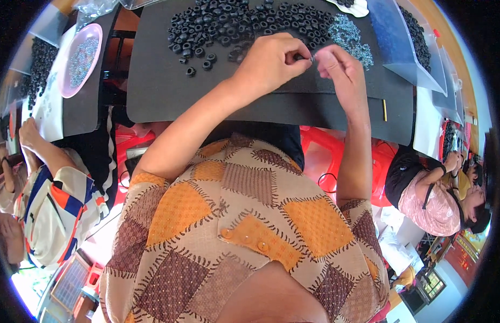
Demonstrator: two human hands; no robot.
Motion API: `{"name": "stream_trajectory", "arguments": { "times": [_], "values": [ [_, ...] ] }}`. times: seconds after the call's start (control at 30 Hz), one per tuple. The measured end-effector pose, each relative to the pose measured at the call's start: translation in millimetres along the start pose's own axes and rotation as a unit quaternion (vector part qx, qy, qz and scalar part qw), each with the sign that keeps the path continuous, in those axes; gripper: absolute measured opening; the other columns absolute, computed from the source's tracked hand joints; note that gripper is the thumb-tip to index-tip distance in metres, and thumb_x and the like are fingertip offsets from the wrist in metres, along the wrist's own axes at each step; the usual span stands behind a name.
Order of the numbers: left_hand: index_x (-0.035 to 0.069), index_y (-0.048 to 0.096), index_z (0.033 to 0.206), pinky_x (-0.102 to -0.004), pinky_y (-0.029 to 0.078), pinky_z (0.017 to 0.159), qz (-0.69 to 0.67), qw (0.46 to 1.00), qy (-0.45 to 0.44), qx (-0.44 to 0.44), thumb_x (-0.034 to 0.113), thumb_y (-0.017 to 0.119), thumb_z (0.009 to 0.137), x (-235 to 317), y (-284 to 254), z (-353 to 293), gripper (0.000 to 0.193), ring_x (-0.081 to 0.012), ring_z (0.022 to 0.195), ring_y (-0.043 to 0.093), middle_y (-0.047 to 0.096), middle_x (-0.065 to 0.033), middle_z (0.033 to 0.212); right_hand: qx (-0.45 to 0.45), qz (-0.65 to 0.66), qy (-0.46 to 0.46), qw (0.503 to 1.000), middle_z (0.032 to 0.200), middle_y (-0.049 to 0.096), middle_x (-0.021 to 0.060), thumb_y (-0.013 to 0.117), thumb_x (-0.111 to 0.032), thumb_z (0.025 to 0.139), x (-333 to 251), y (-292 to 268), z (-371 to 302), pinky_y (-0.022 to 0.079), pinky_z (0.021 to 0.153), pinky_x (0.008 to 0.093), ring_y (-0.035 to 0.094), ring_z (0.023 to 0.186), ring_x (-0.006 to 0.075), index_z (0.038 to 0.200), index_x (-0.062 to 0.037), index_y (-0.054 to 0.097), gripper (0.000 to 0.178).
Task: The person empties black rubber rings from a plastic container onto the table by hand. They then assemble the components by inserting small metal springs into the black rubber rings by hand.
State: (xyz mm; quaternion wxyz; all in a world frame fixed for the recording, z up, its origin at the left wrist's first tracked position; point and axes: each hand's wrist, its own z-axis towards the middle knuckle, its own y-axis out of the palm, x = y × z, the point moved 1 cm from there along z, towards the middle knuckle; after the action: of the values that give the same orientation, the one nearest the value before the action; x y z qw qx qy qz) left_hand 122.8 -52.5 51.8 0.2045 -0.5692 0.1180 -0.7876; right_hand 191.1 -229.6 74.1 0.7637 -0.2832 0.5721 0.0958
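Observation:
My left hand [271, 60] and my right hand [339, 67] meet above a dark mat [169, 91], fingertips pinched together on one small black ring [299, 56] and a tiny metal piece between them. Just beyond my hands lies a heap of black rubber rings [234, 24]. A pile of small silvery metal clips [349, 37] sits to the right of that heap, close to my right hand.
A pink bowl [80, 59] of small metal parts stands at the left by another mat. Clear plastic bags [411, 46] of black rings lie at the right. Other people sit on both sides, one at left [50, 194], one at right [433, 199]. Red stools show below the table.

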Motion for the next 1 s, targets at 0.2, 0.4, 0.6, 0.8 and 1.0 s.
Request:
{"name": "stream_trajectory", "arguments": {
  "times": [0.2,0.4,0.6,0.8,1.0],
  "values": [
    [0.001,0.069,0.094,-0.0308,0.054,0.064,0.075,0.991,0.103,0.034,0.007,0.074,0.080,0.0,2.3,-1.4,0.016,-0.0203,0.071,0.067,0.062,-0.0105,0.083,-0.028,-0.102,-0.004,0.994,0.065,0.056,-0.0020,0.061,-0.027,0.097,7.6,-0.9,1.2,0.039,0.056,0.0255,0.049,0.061,0.0067,0.087,-0.0031,0.066,0.026],
    [0.001,0.068,0.094,-0.0319,0.054,0.065,0.140,0.978,0.149,0.049,0.006,0.074,0.079,-2.2,0.8,0.7,0.017,-0.0223,0.071,0.067,0.063,-0.0112,0.086,-0.075,-0.205,0.001,0.976,0.066,0.056,-0.0007,0.061,-0.025,0.096,2.5,-1.0,3.7,0.041,0.058,0.0254,0.050,0.062,0.0075,0.086,-0.0031,0.064,0.025],
    [0.003,0.070,0.099,-0.0268,0.052,0.064,-0.011,0.999,0.006,-0.042,0.015,0.074,0.085,-5.5,-1.1,7.2,0.019,-0.0136,0.068,0.064,0.065,-0.0049,0.080,-0.039,-0.076,-0.043,0.995,0.076,0.061,0.0010,0.062,-0.014,0.096,13.2,-2.2,-3.7,0.046,0.063,0.0252,0.055,0.069,0.0082,0.094,-0.0021,0.063,0.012],
    [0.005,0.072,0.103,-0.0213,0.050,0.066,-0.241,0.953,-0.148,-0.110,0.024,0.072,0.091,-7.2,2.5,2.7,0.023,-0.0051,0.071,0.060,0.067,0.0016,0.081,0.061,-0.042,-0.085,0.994,0.083,0.063,0.0032,0.064,-0.006,0.091,27.8,-13.7,4.1,0.049,0.067,0.0271,0.060,0.071,0.0117,0.100,-0.0038,0.066,0.009],
    [0.005,0.072,0.106,-0.0213,0.052,0.068,-0.303,0.935,-0.166,-0.076,0.024,0.072,0.091,-8.9,-1.3,-14.7,0.024,-0.0053,0.073,0.060,0.068,0.0012,0.083,0.070,-0.267,-0.145,0.950,0.088,0.066,0.0067,0.071,0.002,0.081,-0.9,-11.0,-1.6,0.051,0.069,0.0303,0.064,0.074,0.0211,0.101,-0.0059,0.072,0.021]
  ]
}}
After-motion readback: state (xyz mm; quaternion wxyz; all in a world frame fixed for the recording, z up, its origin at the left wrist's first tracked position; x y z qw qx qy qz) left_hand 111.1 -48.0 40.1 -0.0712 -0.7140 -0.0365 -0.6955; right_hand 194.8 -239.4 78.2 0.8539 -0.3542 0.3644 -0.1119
